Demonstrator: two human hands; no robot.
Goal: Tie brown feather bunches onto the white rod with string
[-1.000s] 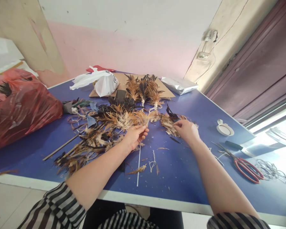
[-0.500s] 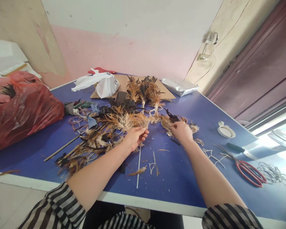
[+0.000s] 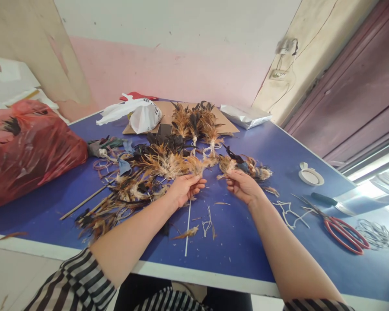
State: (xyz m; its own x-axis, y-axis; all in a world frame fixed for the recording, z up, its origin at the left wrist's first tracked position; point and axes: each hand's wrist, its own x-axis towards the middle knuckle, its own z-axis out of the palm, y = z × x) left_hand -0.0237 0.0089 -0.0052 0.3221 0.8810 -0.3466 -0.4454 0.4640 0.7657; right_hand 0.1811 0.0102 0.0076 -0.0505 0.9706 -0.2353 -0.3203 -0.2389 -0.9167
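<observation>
Take the gap between the hands as the clock's centre. At about 11 o'clock, the left hand (image 3: pixel 188 190) has thumb and fingers pinched at the lower end of a fanned tuft of tawny, soft feathers (image 3: pixel 194 165). At about 1 o'clock, the right hand (image 3: pixel 243 185) has its thumb and fingertips together at the base of a pale brown, downy feather clump (image 3: pixel 226 164). That clump meets a loose, mixed dark-and-buff feather heap (image 3: pixel 262 172) at 2 o'clock; whether it is free of the heap, I cannot tell.

To handle these well, I would grip low on the quills, lightly, so the vanes spread uncrushed. Lift the right clump straight out rather than dragging it, lest strands catch. Bring quill ends level and turn every curve the same way; the tied brown-and-black feather bundles (image 3: pixel 209 125) near 12 o'clock offer a pattern for evenness. Mind the thin, straight white strip (image 3: pixel 187 231) on the smooth blue bench (image 3: pixel 246 255) at 7 o'clock and the loose white string (image 3: pixel 207 223) at 6, where sleeves could snag.
</observation>
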